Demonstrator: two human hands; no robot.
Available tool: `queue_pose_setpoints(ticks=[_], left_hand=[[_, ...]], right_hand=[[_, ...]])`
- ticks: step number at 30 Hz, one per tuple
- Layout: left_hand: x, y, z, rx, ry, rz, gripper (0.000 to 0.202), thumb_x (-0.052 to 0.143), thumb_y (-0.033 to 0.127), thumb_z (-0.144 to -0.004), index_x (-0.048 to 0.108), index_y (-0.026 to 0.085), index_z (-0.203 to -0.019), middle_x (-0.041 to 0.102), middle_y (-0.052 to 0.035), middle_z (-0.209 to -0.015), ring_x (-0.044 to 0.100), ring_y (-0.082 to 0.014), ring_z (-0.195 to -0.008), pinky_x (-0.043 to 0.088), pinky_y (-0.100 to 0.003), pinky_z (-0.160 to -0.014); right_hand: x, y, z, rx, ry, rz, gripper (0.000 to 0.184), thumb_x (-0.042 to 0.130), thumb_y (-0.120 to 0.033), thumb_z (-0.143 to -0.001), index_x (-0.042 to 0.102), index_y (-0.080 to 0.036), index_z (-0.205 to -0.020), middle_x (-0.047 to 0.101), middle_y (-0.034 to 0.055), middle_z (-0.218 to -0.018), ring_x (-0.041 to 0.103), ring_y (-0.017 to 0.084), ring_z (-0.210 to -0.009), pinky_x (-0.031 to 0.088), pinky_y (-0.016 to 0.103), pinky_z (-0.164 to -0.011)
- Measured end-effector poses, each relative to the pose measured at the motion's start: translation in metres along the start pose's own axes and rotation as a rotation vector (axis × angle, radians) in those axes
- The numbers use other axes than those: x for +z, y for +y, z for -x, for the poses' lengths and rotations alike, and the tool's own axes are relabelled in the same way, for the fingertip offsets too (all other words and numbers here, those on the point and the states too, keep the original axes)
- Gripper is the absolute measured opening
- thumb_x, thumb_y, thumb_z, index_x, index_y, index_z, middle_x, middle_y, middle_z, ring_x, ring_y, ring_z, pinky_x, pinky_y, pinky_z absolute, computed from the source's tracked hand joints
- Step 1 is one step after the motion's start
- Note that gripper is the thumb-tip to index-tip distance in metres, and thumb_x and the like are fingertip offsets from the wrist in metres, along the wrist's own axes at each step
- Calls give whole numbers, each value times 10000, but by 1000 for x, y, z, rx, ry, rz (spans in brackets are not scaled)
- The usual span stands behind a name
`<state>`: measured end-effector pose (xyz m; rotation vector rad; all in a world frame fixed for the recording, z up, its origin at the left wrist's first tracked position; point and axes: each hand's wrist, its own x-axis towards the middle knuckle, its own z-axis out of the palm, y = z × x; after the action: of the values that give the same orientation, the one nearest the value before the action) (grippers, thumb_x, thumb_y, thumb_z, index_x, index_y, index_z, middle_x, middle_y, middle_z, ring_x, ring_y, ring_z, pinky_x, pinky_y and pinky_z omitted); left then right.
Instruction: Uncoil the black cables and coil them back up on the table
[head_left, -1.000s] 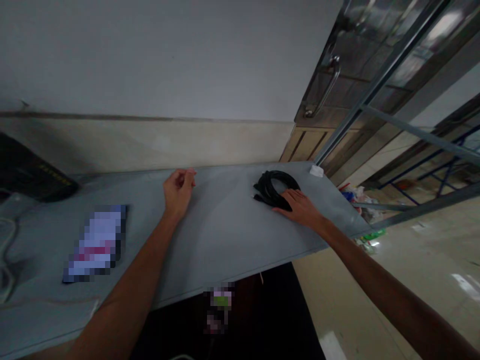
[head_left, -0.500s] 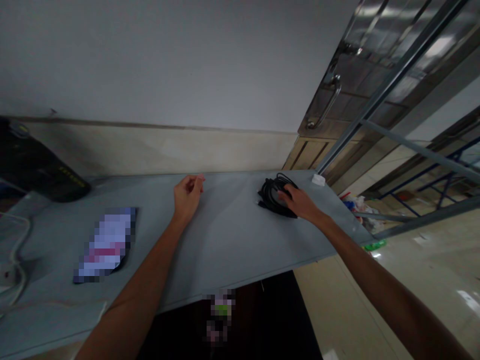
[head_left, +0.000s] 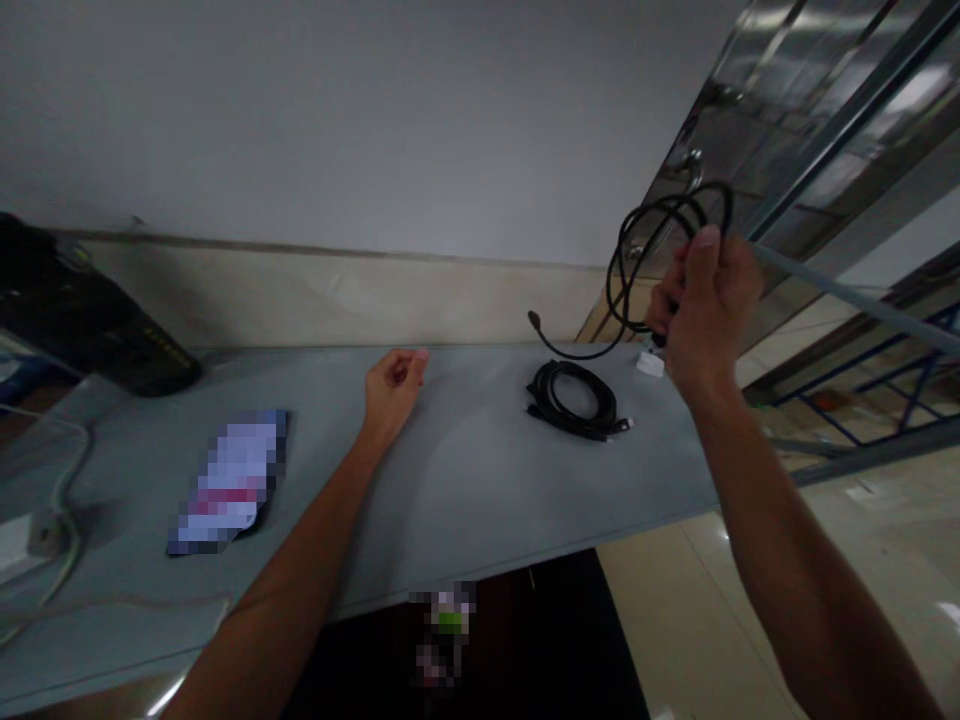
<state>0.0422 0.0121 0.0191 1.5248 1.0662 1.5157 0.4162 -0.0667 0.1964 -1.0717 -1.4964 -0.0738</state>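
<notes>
Two bare hands reach out over a grey surface [head_left: 480,490] that runs along a wall [head_left: 375,130]. On the right, the person's right hand [head_left: 705,310] is raised above the surface, its fingers closed firmly around a black cable [head_left: 686,205]. Several loops of this cable stand out above and to the left of the fist, and one loose end, tipped with a small dark connector [head_left: 534,320], curves away to the left. Just below that end, a second black cable coil [head_left: 574,424] lies flat on the surface in a neat ring, its plug ends poking out at the sides.

Near the middle, the left hand [head_left: 394,388] is curled into a loose fist close to the wall side of the surface, thumb against the fingers; whether it touches the surface is hard to tell.

To the left of that arm lies a flat, pixelated object [head_left: 229,480]. Farther left, beside the wall, is a black item with yellow lettering [head_left: 112,320], and nearer the person a white box [head_left: 26,545] with a pale cord [head_left: 67,470]. By the right hand, a small white object [head_left: 650,362] sits near the surface's far right corner. Beyond it are a metal door handle [head_left: 694,165] and a metal frame [head_left: 840,290].
</notes>
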Motion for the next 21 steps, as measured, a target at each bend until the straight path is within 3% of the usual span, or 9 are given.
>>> queue_pose_setpoints(ticks=[3, 6, 8, 11, 16, 21], left_hand=[[2, 8, 5, -81, -150, 111, 626, 787, 818, -910, 762, 202, -1021, 646, -3, -697, 530, -142, -549, 374, -270, -480], [5, 13, 9, -171, -309, 210, 792, 765, 908, -872, 763, 189, -1204, 764, -81, -867, 660, -181, -614, 405, -264, -434], [5, 12, 10, -206, -315, 237, 813, 763, 912, -874, 756, 188, -1242, 794, -115, -953, 723, -209, -673, 436, -266, -429], [5, 8, 8, -235, -233, 264, 770, 731, 908, -904, 766, 200, -1202, 780, -96, -935, 718, -215, -678, 457, -276, -424], [7, 2, 6, -187, -138, 206, 687, 693, 897, -944, 752, 214, -976, 716, -69, -838, 666, -212, -712, 496, -279, -465], [10, -4, 6, -223, -78, 187, 717, 641, 907, -971, 738, 204, -872, 749, -98, -895, 743, -246, -822, 549, -296, -567]], right_hand=[[55, -26, 9, 36, 73, -124, 499, 387, -788, -1149, 524, -308, -1138, 471, -40, -756, 473, 128, -524, 374, 267, -470], [119, -38, 39, 140, 31, -205, 494, 400, -784, -1149, 510, -304, -1101, 487, -40, -764, 529, 143, -584, 427, 276, -514], [157, -37, 65, 197, -30, -242, 538, 373, -813, -1140, 530, -299, -1125, 525, -32, -760, 565, 159, -614, 461, 302, -559], [199, -26, 103, 236, -243, -218, 575, 354, -828, -1138, 548, -287, -1126, 609, -9, -784, 632, 187, -687, 495, 332, -652], [232, -1, 146, 81, -531, -92, 612, 226, -773, -1175, 587, -280, -1217, 711, 44, -912, 709, 239, -832, 517, 357, -768], [234, 7, 162, -50, -534, -105, 524, 267, -621, -1221, 633, -256, -1308, 720, 102, -1108, 708, 263, -1063, 580, 404, -949]])
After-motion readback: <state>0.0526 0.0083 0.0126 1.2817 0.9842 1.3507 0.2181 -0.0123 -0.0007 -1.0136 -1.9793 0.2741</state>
